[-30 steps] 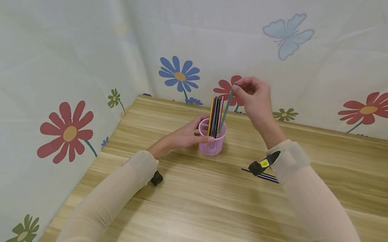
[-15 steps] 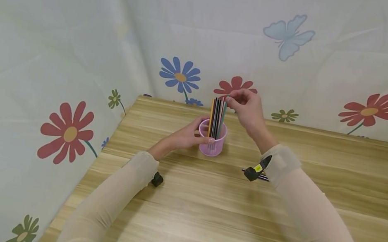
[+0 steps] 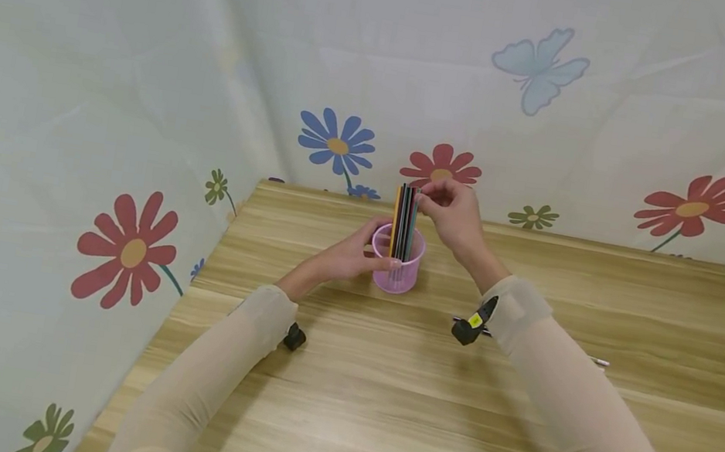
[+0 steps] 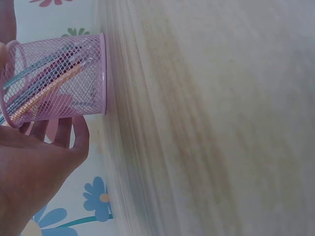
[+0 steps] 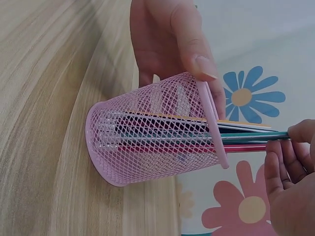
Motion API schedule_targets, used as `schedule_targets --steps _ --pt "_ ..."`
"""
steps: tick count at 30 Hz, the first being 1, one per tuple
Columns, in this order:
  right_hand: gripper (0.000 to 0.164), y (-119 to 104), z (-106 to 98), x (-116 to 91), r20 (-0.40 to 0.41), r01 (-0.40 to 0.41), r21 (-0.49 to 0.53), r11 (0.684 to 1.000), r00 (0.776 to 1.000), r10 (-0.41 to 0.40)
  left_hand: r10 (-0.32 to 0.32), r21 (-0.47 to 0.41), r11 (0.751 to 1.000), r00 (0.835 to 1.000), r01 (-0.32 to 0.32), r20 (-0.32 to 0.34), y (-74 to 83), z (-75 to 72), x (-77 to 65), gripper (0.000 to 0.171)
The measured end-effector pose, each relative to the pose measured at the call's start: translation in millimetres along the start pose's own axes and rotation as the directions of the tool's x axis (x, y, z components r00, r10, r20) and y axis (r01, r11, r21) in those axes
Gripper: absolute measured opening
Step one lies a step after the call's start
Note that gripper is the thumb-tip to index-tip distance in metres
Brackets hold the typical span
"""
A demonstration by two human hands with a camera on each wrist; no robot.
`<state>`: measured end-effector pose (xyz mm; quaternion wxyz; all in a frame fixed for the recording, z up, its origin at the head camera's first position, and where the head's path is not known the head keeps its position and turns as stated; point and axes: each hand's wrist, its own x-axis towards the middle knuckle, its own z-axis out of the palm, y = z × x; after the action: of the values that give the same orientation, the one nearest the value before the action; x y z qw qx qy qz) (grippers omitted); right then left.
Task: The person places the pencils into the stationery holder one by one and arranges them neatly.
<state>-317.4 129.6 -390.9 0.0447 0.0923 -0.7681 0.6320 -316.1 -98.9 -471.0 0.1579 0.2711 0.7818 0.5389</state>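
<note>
A pink mesh pen holder (image 3: pixel 394 278) stands upright near the table's far edge, with several pencils (image 5: pixel 172 129) inside, yellow, dark, red and teal among them. My left hand (image 3: pixel 347 256) grips the holder from the left, thumb at the near side of the rim and fingers behind; the left wrist view shows those fingers around the mesh (image 4: pixel 54 78). With thumb and fingertips, my right hand (image 3: pixel 452 210) pinches the upper end of a teal pencil (image 5: pixel 256 135). That pencil's lower part is down in the holder beside the others.
Loose pencils (image 3: pixel 598 362) lie on the wooden table (image 3: pixel 376 416) right of the holder, partly hidden under my right forearm. Directly behind the table hangs a pale curtain (image 3: pixel 395 51) printed with flowers and a butterfly.
My right hand has come down and slightly left, lowering the teal pencil deeper into the pen holder, level with the others. My left hand stays on the holder.
</note>
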Motion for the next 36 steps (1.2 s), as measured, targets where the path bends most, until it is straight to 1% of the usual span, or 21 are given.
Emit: schedule_targets --steps 5,13,19,23,27,31,36 --pt "0.016 1 0 0 -0.005 0.000 -0.023 1.000 1.000 0.000 0.003 -0.011 1.000 1.000 -0.003 0.010 0.7 -0.4 0.1 0.081" --pt "0.016 8 0 -4 0.011 -0.032 -0.076 0.997 0.999 0.033 -0.031 -0.005 0.999 0.999 0.032 0.012 -0.2 1.6 -1.2 0.082" --pt "0.017 12 -7 -6 0.050 0.005 -0.127 0.992 0.999 0.002 -0.041 0.003 0.999 0.999 0.041 -0.007 1.5 1.3 -2.3 0.081" --pt "0.019 8 -17 -9 0.097 0.046 -0.172 0.984 0.995 -0.029 -0.044 0.010 0.999 0.999 0.044 -0.012 0.9 0.1 -2.1 0.081" --pt "0.018 4 -34 -15 0.159 0.098 -0.243 0.965 0.985 -0.060 -0.051 0.012 0.999 0.999 0.051 -0.007 1.2 -0.7 -1.5 0.083" --pt "0.018 6 -54 -24 0.248 0.142 -0.317 0.938 0.967 -0.062 -0.047 0.006 0.999 0.999 0.047 0.001 2.8 -0.8 -1.2 0.082" --pt "0.015 17 -77 -40 0.334 0.168 -0.360 0.918 0.942 -0.041 -0.043 0.001 0.999 0.999 0.043 0.007 2.8 -0.3 -1.1 0.081"
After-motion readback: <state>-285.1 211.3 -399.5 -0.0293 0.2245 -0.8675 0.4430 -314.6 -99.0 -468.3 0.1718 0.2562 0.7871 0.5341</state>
